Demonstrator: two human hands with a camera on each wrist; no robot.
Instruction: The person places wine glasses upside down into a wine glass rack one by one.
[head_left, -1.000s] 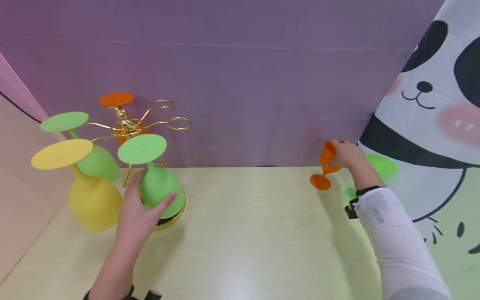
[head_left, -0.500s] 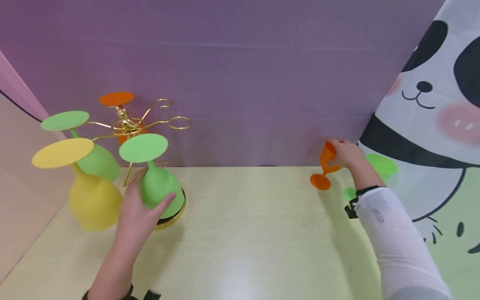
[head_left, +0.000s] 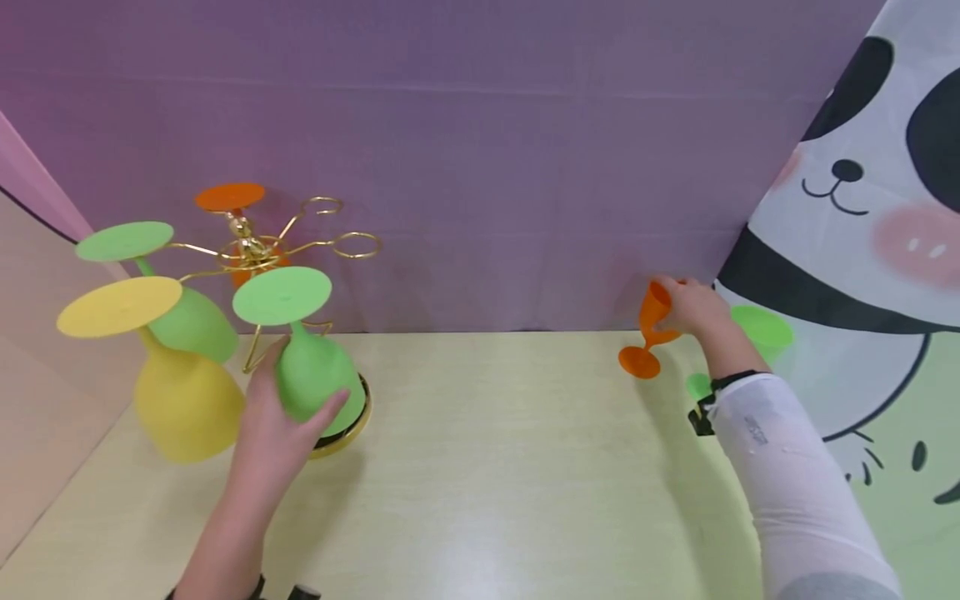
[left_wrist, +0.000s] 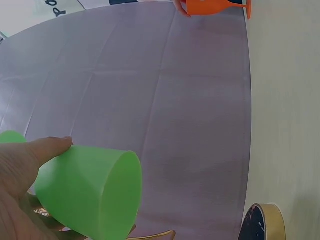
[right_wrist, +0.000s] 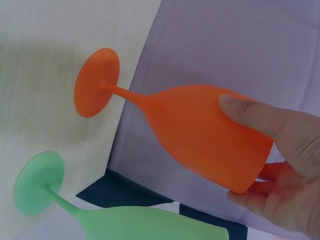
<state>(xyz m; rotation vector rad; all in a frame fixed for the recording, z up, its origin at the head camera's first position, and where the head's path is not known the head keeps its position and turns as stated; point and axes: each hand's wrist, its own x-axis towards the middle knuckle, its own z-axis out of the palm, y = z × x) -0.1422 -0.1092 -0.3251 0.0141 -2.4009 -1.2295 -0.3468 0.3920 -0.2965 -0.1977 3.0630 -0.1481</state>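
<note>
My left hand (head_left: pixel 281 417) grips the bowl of a green goblet (head_left: pixel 315 375), thumb on one side and fingers on the other. That goblet is upside down, its round foot on top, and overlaps the gold rack (head_left: pixel 360 244) in the head view. In the left wrist view its open rim faces away from the palm. Far to the right, my right hand (head_left: pixel 697 312) holds an orange goblet (right_wrist: pixel 205 132) by the rim end of its bowl. The orange goblet is upright, foot down at the table by the purple backdrop. My right thumb presses the outside of its bowl.
Upside down on the rack are a yellow goblet (head_left: pixel 187 408), another green goblet (head_left: pixel 198 329) and an orange goblet (head_left: pixel 230 197). The rack's round base (head_left: pixel 363 417) is beside my left hand. A green goblet (head_left: pixel 765 329) stands upright beyond my right wrist, near the panda cloth (head_left: pixel 825 250).
Both hands keep their holds on the green and orange goblets. The head view shifts only very slightly.
</note>
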